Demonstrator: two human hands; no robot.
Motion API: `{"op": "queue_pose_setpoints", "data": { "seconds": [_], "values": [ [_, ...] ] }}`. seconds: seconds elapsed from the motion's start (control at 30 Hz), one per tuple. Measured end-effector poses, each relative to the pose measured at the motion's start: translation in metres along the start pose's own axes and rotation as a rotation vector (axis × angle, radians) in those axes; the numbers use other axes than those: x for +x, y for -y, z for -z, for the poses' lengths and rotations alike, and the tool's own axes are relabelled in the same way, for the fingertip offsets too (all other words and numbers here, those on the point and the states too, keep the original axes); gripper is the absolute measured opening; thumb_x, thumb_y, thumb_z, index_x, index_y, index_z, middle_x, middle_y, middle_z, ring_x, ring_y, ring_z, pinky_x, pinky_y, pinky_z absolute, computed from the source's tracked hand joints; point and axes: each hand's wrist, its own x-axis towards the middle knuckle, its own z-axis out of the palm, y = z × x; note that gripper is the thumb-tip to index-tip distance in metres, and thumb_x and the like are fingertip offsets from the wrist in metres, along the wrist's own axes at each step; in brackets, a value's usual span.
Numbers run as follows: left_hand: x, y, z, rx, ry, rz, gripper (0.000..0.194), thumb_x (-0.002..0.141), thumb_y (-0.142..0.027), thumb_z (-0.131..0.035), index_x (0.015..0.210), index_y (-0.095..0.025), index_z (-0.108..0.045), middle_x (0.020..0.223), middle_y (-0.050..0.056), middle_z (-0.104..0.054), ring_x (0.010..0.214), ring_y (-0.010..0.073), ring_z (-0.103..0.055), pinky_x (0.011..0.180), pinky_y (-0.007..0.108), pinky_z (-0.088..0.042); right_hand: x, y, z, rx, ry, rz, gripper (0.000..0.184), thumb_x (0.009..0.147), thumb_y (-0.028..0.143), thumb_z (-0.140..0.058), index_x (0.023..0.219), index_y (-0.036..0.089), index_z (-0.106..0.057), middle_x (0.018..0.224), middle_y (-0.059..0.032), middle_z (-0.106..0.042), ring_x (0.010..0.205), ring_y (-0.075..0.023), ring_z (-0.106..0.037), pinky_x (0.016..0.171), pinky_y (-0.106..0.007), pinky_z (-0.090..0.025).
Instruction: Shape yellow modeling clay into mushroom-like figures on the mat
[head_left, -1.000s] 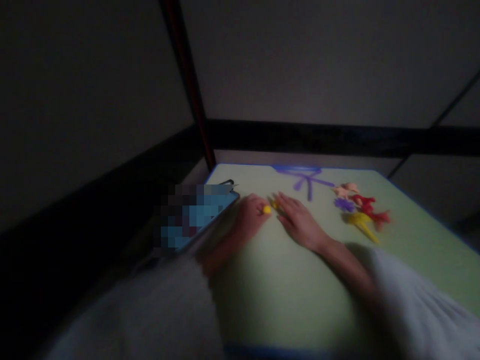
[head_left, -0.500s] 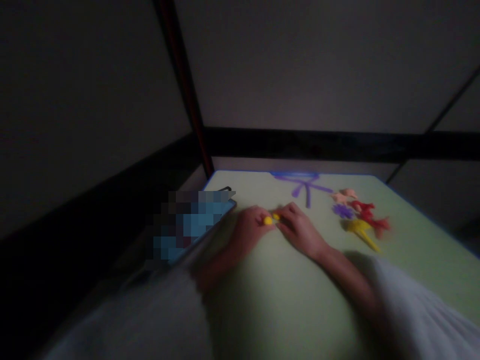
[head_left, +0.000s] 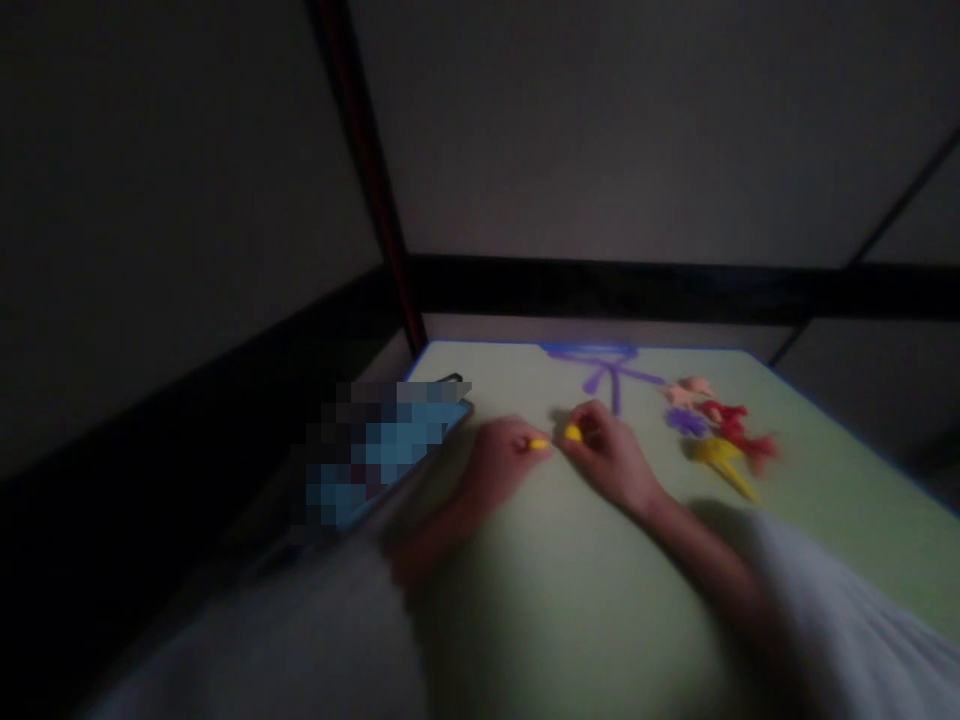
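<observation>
My left hand (head_left: 501, 458) pinches a small yellow piece of what looks like modelling clay (head_left: 538, 444) between thumb and fingertips. Just to its right, my right hand (head_left: 609, 455) holds another yellow clay piece (head_left: 573, 432), rounder in shape, with curled fingers. A narrow gap separates the two hands, low over the pale green table (head_left: 540, 580). Fine detail of both pieces is blurred.
Right of my hands lie a yellow shape with a stem (head_left: 724, 460), red figures (head_left: 739, 430), a purple flower-like piece (head_left: 686, 421) and peach pieces (head_left: 684, 393). Purple strips (head_left: 616, 385) lie farther back. A blurred-out screen device (head_left: 405, 440) stands at left.
My right hand has shifted slightly right and turned, and its yellow piece shows more. The gap between the hands is wider. The yellow in my left hand shows smaller.
</observation>
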Motion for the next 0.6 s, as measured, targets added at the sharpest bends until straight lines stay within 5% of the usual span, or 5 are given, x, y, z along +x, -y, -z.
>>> {"op": "queue_pose_setpoints", "data": {
  "seconds": [0.13,0.27,0.43,0.6],
  "values": [
    [0.001,-0.004,0.002,0.063,0.018,-0.045,0.014,0.076,-0.019,-0.058,0.075,-0.016,-0.071,0.068,0.002,-0.066,0.064,0.0138,-0.060,0.062,0.025,-0.047,0.002,0.006,0.002,0.484,-0.103,-0.251,0.019,0.069,0.030,-0.071,0.080,0.017,-0.062,0.071,0.0005,-0.061,0.058,-0.0101,-0.053,0.055,-0.022,-0.042],
    [0.004,0.001,0.004,0.118,0.000,-0.078,0.020,0.079,-0.015,-0.054,0.090,-0.015,-0.071,0.086,0.006,-0.070,0.082,0.0160,-0.062,0.078,0.028,-0.048,0.001,0.009,0.002,0.664,-0.120,-0.322,0.026,0.071,0.039,-0.068,0.087,0.018,-0.066,0.084,-0.0028,-0.068,0.066,-0.0107,-0.061,0.061,-0.023,-0.049],
    [0.005,0.010,0.005,0.232,-0.009,-0.054,0.026,0.076,-0.007,-0.053,0.095,-0.014,-0.069,0.097,0.008,-0.069,0.093,0.0184,-0.060,0.089,0.033,-0.044,-0.004,0.015,0.006,1.020,-0.061,-0.436,0.028,0.063,0.025,-0.077,0.089,0.020,-0.069,0.092,-0.0024,-0.071,0.064,-0.0071,-0.063,0.061,-0.017,-0.053],
    [0.004,0.010,0.002,0.208,-0.024,-0.021,0.022,0.075,-0.010,-0.055,0.091,-0.017,-0.069,0.094,0.007,-0.069,0.090,0.0188,-0.061,0.088,0.035,-0.046,-0.006,0.016,0.006,0.989,-0.059,-0.379,0.024,0.064,0.027,-0.077,0.086,0.022,-0.071,0.085,-0.0007,-0.073,0.061,-0.0075,-0.063,0.058,-0.017,-0.053]
  ]
}}
